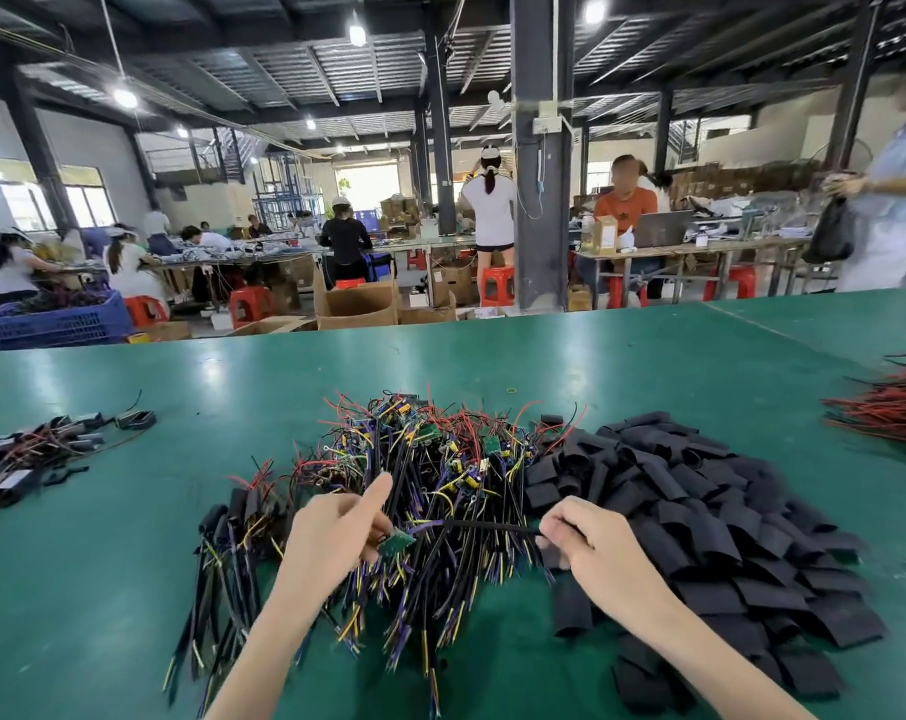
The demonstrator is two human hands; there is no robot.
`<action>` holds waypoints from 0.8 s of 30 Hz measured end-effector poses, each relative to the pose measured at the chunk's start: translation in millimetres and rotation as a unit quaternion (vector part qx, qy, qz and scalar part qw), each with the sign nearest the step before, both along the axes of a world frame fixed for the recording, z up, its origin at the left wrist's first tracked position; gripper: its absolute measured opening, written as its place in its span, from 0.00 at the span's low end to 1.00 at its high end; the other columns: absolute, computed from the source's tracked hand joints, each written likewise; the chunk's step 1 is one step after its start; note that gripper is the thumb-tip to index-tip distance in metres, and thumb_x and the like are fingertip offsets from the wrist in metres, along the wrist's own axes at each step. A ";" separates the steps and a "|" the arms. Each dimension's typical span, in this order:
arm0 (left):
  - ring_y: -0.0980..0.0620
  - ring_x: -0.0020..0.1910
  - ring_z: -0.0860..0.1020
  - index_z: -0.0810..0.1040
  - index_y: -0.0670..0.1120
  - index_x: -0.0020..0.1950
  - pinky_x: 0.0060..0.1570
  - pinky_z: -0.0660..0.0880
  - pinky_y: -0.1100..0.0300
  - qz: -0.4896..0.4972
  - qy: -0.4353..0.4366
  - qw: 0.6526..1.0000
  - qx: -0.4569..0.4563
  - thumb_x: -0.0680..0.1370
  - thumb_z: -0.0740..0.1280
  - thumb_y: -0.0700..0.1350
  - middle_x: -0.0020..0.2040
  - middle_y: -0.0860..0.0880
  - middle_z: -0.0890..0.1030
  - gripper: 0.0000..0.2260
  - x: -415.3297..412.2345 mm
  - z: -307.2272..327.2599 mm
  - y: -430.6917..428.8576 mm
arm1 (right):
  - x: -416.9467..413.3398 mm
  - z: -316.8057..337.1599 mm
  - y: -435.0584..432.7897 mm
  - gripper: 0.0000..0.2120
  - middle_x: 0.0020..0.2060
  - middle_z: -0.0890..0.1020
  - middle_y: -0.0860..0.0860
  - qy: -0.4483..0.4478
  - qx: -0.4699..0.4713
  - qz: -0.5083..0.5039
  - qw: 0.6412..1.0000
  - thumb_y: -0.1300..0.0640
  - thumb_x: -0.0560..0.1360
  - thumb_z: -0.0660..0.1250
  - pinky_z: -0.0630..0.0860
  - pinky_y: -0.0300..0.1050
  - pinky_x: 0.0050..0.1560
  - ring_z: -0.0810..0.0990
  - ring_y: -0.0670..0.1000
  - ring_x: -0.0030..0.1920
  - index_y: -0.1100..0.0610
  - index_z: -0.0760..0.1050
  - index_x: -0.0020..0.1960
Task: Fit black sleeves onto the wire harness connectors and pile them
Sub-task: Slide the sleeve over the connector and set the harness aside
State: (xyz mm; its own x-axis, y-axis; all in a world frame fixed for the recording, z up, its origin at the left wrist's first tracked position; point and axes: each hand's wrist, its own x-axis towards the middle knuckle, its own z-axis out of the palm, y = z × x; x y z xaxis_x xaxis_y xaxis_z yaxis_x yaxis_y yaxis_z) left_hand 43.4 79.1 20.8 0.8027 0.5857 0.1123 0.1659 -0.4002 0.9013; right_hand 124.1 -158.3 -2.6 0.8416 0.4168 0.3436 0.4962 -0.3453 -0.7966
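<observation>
Holding one wire harness [471,527] taut over the near side of the harness pile [440,459], the left grip [331,532] pinched its green board [396,543] while the right grip [591,548] pinched its black cable. Black sleeves [700,522] lay heaped right of the pile on the green worktop [233,376]; sleeved harnesses [35,454] lay well left of it.

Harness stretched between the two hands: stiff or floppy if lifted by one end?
Probably floppy: the harness runs straight only because left hand and right hand hold its ends. Likely light: a pinch carries it. Its wires may snag the harness pile.
</observation>
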 end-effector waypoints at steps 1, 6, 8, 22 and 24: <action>0.52 0.28 0.78 0.80 0.47 0.35 0.36 0.74 0.59 0.049 -0.050 0.997 0.032 0.77 0.65 0.56 0.31 0.50 0.82 0.16 0.1 -0.5 -1.0 | -1.0 -0.1 1.1 0.15 0.29 0.75 0.48 0.011 0.017 -0.013 1.000 0.63 0.77 0.63 0.64 0.38 0.34 0.69 0.48 0.30 0.52 0.73 0.33; 0.48 0.27 0.73 0.73 0.46 0.30 0.31 0.69 0.58 0.115 -0.163 0.979 0.047 0.78 0.64 0.55 0.26 0.49 0.76 0.19 -9.9 10.0 -3.7 | -4.5 2.5 1.4 0.13 0.31 0.78 0.54 0.073 0.121 -0.043 0.989 0.62 0.78 0.62 0.63 0.37 0.31 0.68 0.48 0.29 0.54 0.76 0.35; 0.48 0.24 0.75 0.79 0.39 0.28 0.24 0.71 0.63 -0.001 -0.011 0.995 -0.096 0.76 0.60 0.63 0.28 0.42 0.80 0.30 -9.0 14.6 -6.4 | -6.6 6.4 0.1 0.13 0.29 0.77 0.49 0.089 0.150 -0.021 0.985 0.62 0.78 0.62 0.64 0.32 0.31 0.69 0.43 0.28 0.56 0.76 0.36; 0.49 0.29 0.82 0.81 0.35 0.43 0.24 0.78 0.60 -0.078 -0.066 0.842 -0.530 0.80 0.60 0.39 0.37 0.40 0.83 0.13 -0.1 9.3 16.0 | -28.7 5.9 1.7 0.06 0.40 0.79 0.49 -0.027 -0.035 0.267 0.963 0.56 0.72 0.72 0.73 0.41 0.47 0.76 0.44 0.39 0.57 0.81 0.39; 0.49 0.28 0.80 0.79 0.35 0.46 0.26 0.79 0.58 -0.089 -0.059 0.826 -0.554 0.79 0.61 0.37 0.34 0.42 0.81 0.09 -0.5 9.5 15.2 | -30.2 5.5 2.4 0.07 0.40 0.80 0.49 -0.026 -0.057 0.293 0.954 0.54 0.71 0.72 0.73 0.38 0.46 0.76 0.42 0.39 0.58 0.81 0.39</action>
State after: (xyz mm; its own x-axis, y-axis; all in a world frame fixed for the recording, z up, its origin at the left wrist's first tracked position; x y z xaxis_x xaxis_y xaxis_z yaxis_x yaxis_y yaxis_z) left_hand 42.9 94.3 30.2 0.9089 0.2552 -0.3299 0.0787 0.6716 0.7367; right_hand 93.9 -155.9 2.9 0.4358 0.8479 0.3019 0.6685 -0.0803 -0.7394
